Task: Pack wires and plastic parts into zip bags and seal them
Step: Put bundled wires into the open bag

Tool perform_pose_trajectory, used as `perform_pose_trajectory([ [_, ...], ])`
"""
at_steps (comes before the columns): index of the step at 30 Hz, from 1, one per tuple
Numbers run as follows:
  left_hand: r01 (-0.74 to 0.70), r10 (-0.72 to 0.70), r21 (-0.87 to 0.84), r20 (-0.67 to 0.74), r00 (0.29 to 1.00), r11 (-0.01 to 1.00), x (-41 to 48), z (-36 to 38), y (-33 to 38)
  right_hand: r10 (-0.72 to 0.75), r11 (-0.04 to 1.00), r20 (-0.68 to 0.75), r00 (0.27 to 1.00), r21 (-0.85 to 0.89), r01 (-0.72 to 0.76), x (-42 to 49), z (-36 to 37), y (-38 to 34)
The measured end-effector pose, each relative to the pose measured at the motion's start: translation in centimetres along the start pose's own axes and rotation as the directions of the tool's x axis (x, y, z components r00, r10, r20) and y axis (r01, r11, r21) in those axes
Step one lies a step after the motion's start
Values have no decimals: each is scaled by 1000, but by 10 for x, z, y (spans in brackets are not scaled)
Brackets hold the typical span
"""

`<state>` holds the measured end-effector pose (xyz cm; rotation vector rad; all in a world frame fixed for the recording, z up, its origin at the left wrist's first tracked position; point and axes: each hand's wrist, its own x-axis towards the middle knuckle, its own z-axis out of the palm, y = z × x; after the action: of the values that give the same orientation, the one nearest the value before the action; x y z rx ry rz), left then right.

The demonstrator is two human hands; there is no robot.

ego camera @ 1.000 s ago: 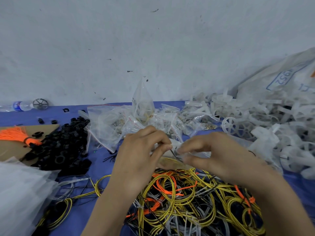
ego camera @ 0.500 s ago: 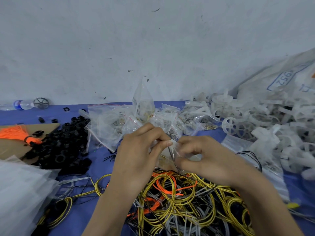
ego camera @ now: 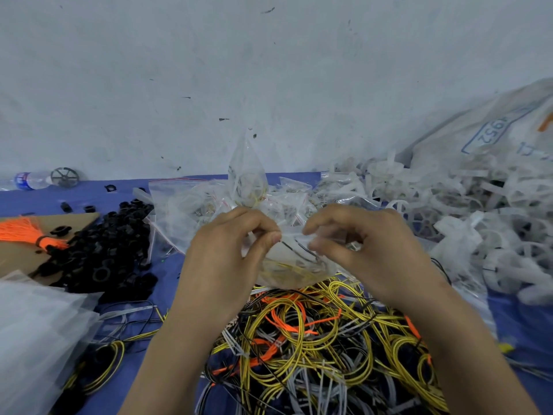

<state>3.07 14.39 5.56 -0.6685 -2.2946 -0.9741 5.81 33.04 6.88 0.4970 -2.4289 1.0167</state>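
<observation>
A small clear zip bag (ego camera: pixel 294 263) with yellow and black wires inside hangs between my hands above the wire pile. My left hand (ego camera: pixel 227 253) pinches the bag's top edge on the left between thumb and forefinger. My right hand (ego camera: pixel 362 247) pinches the same top edge on the right. Below them lies a tangled pile of yellow, orange, black and grey wires (ego camera: pixel 314 339). Behind the hands sits a heap of filled zip bags (ego camera: pixel 239 193). White plastic wheel parts (ego camera: pixel 449 211) are piled at the right.
A heap of black plastic rings (ego camera: pixel 101 250) lies at the left on the blue cloth (ego camera: pixel 167 274), beside a cardboard sheet with an orange tassel (ego camera: pixel 24 230). A water bottle (ego camera: pixel 28 179) lies by the wall. A stack of clear bags (ego camera: pixel 36 339) is at lower left, a white sack (ego camera: pixel 493 136) at far right.
The bag has come up a little from the wire pile, and my two hands have drawn slightly apart along its top edge, both still pinching it.
</observation>
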Motion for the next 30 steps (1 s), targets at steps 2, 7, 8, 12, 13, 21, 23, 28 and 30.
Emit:
perform_pose_trajectory([
  [2, -7, 7, 2, 39, 999, 1000, 0, -1, -2, 23, 1000, 30, 999, 4, -23, 1, 1, 0],
  [7, -5, 14, -81, 111, 994, 997, -2, 3, 0, 74, 997, 34, 997, 9, -74, 3, 5, 2],
  [8, -6, 16, -89, 117, 993, 996, -2, 4, 1, 81, 996, 30, 996, 29, -82, 3, 5, 3],
  [12, -11, 22, -88, 120, 993, 996, -2, 5, 3, 78, 993, 60, 995, 83, -82, 3, 4, 5],
  [13, -15, 26, -88, 119, 993, 996, -2, 5, 3, 68, 994, 69, 995, 85, -74, 3, 4, 4],
  [21, -20, 36, -117, 137, 990, 993, -1, 5, 6, 1, 997, 85, 996, 77, -8, 3, 2, 4],
  [23, -17, 33, -116, 144, 989, 993, -1, 5, 7, -7, 997, 95, 995, 83, -1, 3, 3, 5],
  [28, -22, 45, -140, 162, 986, 990, -2, 6, 9, -53, 997, 76, 996, 54, 49, 3, 4, 5],
  [30, -27, 50, -141, 160, 986, 990, -2, 7, 9, -65, 997, 67, 996, 46, 62, 3, 4, 6],
])
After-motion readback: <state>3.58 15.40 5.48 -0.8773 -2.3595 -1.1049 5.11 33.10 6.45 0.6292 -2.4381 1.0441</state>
